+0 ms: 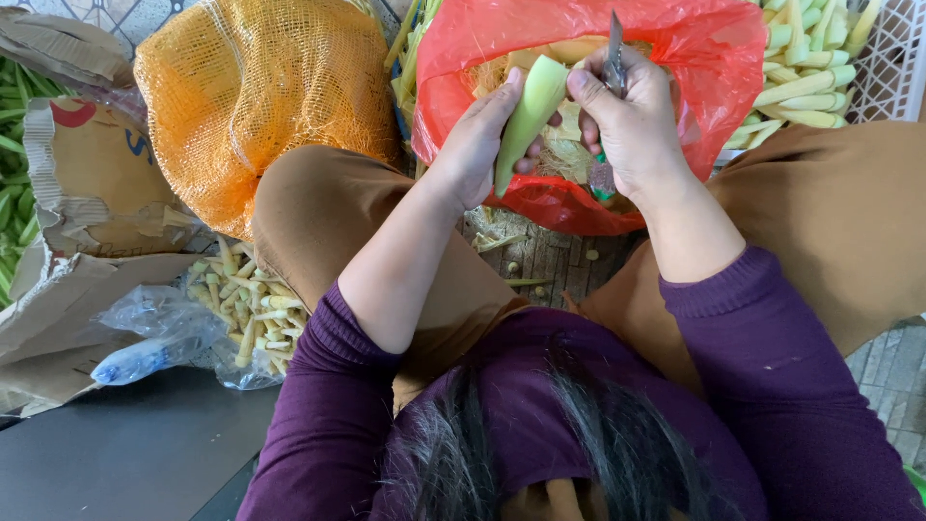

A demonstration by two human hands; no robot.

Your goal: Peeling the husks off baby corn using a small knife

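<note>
The left hand (pixel 477 145) holds a pale green ear of baby corn (pixel 529 111) still in its husk, the fingers closed around its lower part, and the pointed end shows toward the person. The right hand (pixel 632 125) is closed on a small knife (pixel 614 53); its blade stands up above the thumb, and the thumb presses on the upper end of the ear. Both hands are together, just over a red plastic bag (pixel 714 58) that is open and has husks and yellowish silk inside. Behind the bag, at the top right, there is a white plastic basket (pixel 892 63) with a lattice wall, and peeled yellow baby corn (pixel 805 82) lies in it. At the left of the bag stands a big orange net sack (pixel 251 87), full and round, touching the person's knee in brown trousers. Below this sack, on the ground, a clear plastic bag (pixel 159 333) lies open with many small peeled corn pieces (pixel 246 309) on it. At the far left there are torn brown cardboard boxes (pixel 92 193); one has a red curved mark and a blue mark on its side, and green pods or leaves (pixel 14 106) show behind them. The person wears purple sleeves (pixel 762 347).
</note>
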